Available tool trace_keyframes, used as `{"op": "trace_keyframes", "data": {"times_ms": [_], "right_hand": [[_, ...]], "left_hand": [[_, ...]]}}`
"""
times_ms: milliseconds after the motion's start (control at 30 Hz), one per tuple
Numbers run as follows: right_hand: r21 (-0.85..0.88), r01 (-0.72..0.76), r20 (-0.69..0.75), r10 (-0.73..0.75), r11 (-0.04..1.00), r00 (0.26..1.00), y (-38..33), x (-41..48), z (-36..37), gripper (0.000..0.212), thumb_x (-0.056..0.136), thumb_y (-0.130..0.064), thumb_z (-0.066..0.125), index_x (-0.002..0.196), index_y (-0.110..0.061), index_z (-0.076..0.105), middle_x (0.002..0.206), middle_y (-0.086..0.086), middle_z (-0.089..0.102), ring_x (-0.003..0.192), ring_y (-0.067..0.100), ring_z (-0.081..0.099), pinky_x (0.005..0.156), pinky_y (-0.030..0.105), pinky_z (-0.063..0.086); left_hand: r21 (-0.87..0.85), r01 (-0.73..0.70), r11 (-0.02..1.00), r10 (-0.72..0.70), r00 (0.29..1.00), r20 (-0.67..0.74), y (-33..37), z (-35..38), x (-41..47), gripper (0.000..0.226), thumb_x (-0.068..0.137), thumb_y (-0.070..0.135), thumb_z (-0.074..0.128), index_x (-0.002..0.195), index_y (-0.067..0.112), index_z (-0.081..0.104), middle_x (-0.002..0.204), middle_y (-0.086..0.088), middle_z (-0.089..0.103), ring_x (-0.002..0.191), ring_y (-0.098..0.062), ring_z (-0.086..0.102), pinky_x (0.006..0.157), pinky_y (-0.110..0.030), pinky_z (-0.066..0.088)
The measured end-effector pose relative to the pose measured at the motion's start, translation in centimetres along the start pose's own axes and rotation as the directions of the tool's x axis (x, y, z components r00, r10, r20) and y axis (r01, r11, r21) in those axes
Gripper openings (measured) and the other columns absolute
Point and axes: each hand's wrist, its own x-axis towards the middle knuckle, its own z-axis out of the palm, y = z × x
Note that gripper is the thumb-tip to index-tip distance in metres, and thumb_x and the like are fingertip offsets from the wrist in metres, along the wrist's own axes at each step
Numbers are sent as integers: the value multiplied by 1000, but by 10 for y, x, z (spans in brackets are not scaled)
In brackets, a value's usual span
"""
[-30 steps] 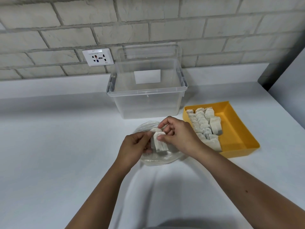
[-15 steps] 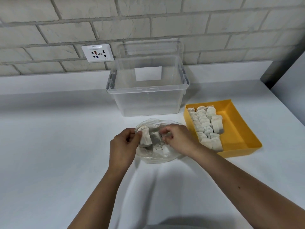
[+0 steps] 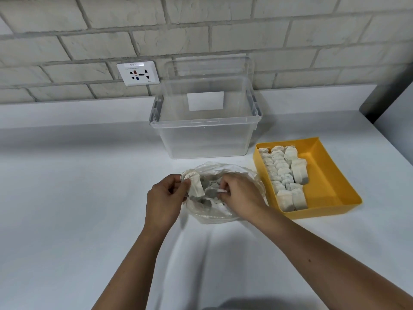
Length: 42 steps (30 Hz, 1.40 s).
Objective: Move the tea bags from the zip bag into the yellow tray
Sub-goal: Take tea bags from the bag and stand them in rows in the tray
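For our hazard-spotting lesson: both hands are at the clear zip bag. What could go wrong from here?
1. Dark specks lie inside the clear plastic zip bag; the white paper tea bag pinched by the left hand could tear and leak.
2. The right hand, reaching in, could drag the bag across the white table.

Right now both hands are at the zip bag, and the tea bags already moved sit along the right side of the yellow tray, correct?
Not quite: the head view shows the moved tea bags along the left side of the yellow tray; its right side is bare. The left hand and right hand are at the zip bag.
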Motion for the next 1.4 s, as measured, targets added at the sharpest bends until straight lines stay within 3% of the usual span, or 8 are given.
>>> {"op": "trace_keyframes", "data": {"times_ms": [167,267,367,567,733,967,1233,1400], "right_hand": [[350,-127,12,131,928,991,10,-9,-25,19,73,-11,81,79,-26,71,63,-14,63,58,-1,57,64,18,50],[426,-115,0,127,897,992,14,-13,-39,14,73,-11,82,74,-22,74,62,-14,64,50,-6,56,58,13,48],[332,-104,-12,114,938,993,17,-14,-43,11,78,-11,79,84,-20,75,76,-6,71,60,-1,60,68,20,50],[-78,0,58,5,997,998,11,-9,-36,31,88,-11,65,118,-19,67,115,2,66,108,19,60,93,33,49],[-267,71,151,-31,961,988,9,-12,-31,17,83,-18,66,91,-30,75,102,-7,69,94,16,65,76,30,54],[-300,107,220,-40,948,975,16,-15,-25,36,75,-36,79,111,-32,71,114,-10,66,105,15,61,83,30,51],[-229,115,86,-98,967,991,27,-21,-10,19,87,-39,65,103,-30,72,107,-11,64,101,14,61,79,30,51],[-229,182,-28,-194,956,981,27,-27,-12,19,90,-33,56,94,-21,69,97,-6,65,83,19,65,61,27,47]], "left_hand": [[-45,6,999,-5,1000,5,3,0,4,12,95,20,64,91,23,76,73,9,74,69,-11,70,86,-46,60],[-71,31,997,-31,999,10,5,3,3,12,95,19,65,92,22,76,76,6,75,73,-15,72,86,-44,60],[-60,36,998,-35,999,23,6,5,3,11,94,20,65,91,22,76,78,4,76,74,-17,73,86,-46,60],[-33,19,999,-17,998,59,7,8,3,11,94,22,65,90,22,76,79,1,76,69,-11,71,86,-49,59],[-33,19,999,-17,997,70,5,6,1,13,94,21,65,88,24,75,78,3,75,71,-12,70,86,-47,59],[-50,29,998,-26,997,72,3,7,2,12,95,19,64,90,22,75,79,-3,75,72,-15,69,84,-43,61],[-32,32,999,-29,996,84,-1,10,1,11,94,22,65,90,23,75,79,-1,76,77,-21,72,86,-48,59],[-35,26,999,-23,996,82,0,9,1,11,94,22,65,89,23,75,79,-1,76,76,-20,72,87,-49,58]]}}
